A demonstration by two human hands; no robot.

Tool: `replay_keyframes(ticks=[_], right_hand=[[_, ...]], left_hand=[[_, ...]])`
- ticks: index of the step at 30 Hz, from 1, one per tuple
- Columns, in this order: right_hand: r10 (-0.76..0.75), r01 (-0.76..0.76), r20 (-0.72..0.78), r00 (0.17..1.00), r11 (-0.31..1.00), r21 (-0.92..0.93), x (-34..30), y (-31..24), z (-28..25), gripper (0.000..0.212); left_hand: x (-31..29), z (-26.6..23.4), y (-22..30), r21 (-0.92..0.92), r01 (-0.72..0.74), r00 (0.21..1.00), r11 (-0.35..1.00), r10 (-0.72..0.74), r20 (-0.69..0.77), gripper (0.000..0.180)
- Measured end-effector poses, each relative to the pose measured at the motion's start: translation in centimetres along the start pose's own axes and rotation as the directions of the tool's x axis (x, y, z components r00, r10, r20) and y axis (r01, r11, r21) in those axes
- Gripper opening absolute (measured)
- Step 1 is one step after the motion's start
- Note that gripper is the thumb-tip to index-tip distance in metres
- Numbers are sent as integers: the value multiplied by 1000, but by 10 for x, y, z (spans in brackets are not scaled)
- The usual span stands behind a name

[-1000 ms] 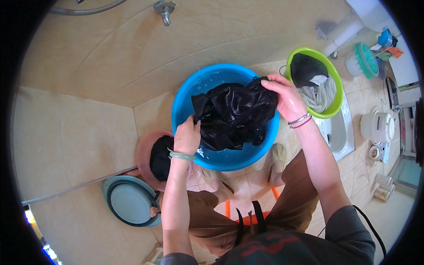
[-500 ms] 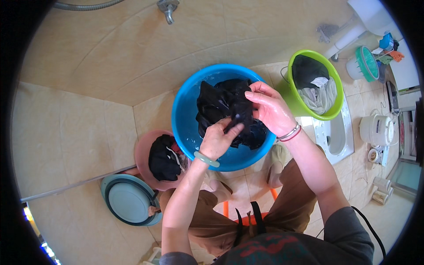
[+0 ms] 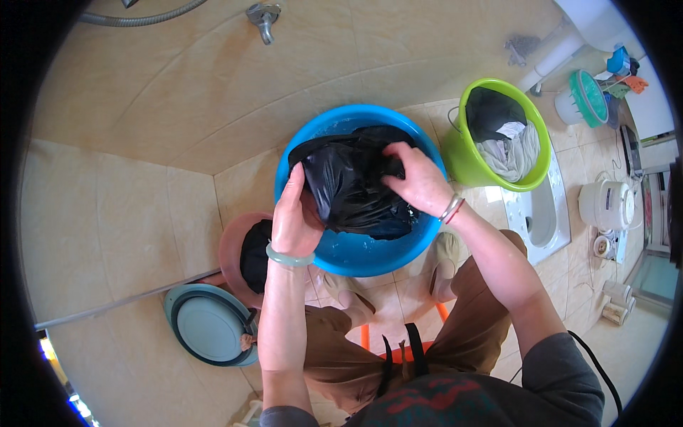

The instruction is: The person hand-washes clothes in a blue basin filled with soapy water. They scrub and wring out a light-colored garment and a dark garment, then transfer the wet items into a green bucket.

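Note:
A wet, shiny black garment [image 3: 348, 181] lies bunched and partly spread out in a round blue basin [image 3: 356, 263] with some water in it. At the garment's left edge is my left hand [image 3: 295, 224], a pale green bangle on its wrist. Its thumb lies against the cloth while the other fingers are partly hidden by the fabric they hold. My right hand [image 3: 421, 181], with a silver bangle and a red cord at the wrist, grips the cloth on the garment's right side with bent fingers.
Right of the basin stands a lime-green bucket [image 3: 455, 160] holding dark and pale clothes. A pink basin [image 3: 231, 249] with dark clothing sits at the left, by a grey-blue folding basin [image 3: 210, 327]. A squat toilet [image 3: 544, 220] lies behind the bucket; a tap [image 3: 265, 21] juts from the wall.
My left hand has moved left from the middle of the garment to its edge. My right hand has turned down onto the cloth. The garment is spread wider and flatter.

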State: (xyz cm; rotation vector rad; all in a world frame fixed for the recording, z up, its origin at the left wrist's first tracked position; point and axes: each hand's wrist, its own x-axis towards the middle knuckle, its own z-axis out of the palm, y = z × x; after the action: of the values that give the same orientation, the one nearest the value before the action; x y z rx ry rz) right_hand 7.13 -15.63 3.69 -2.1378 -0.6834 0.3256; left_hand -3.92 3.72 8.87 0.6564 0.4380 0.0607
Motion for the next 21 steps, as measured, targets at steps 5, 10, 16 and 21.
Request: replay_keyframes(ticks=[5, 10, 16, 21], right_hand=[[5, 35, 381, 925, 994, -100, -10, -11, -4, 38], [-42, 90, 305, 951, 985, -147, -14, 12, 18, 20], [58, -7, -65, 996, 803, 595, 9, 12, -2, 14], [184, 59, -146, 972, 412, 909, 6, -29, -16, 13]], left_hand=[[-3, -4, 12, -42, 12, 982, 999, -4, 190, 52], [4, -20, 14, -100, -19, 983, 995, 37, 182, 52], [22, -43, 11, 227, -220, 961, 949, 252, -118, 37], [34, -79, -5, 962, -156, 910, 226, 412, 51, 48]])
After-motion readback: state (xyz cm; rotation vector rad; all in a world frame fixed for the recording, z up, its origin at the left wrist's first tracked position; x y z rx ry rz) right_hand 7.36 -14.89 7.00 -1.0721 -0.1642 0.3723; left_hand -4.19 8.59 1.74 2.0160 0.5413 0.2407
